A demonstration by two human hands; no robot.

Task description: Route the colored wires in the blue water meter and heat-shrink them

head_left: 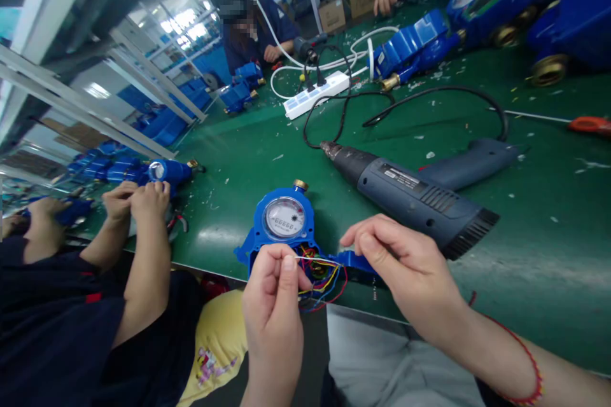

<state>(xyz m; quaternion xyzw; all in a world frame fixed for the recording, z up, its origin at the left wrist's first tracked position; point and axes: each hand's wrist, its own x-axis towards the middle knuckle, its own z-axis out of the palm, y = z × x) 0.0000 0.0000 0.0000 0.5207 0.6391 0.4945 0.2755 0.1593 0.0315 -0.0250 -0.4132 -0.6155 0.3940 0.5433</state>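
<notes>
Operator, worn items: bracelet and lap clothing.
The bracelet (pixel 535 364) sits behind the right hand (pixel 415 273), around the forearm: thin red cord, with small yellow details along its lower section. Below and between the left hand (pixel 277 305) and the right hand, the lap garment (pixel 396 356) is light grey, plain and creased. Dark cloth (pixel 491 395) shows at its lower edge, below the right hand. Both hands are ungloved.

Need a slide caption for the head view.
Left hand pinches a white wire at a blue meter, right hand nearby, heat gun on the green bench.
</notes>
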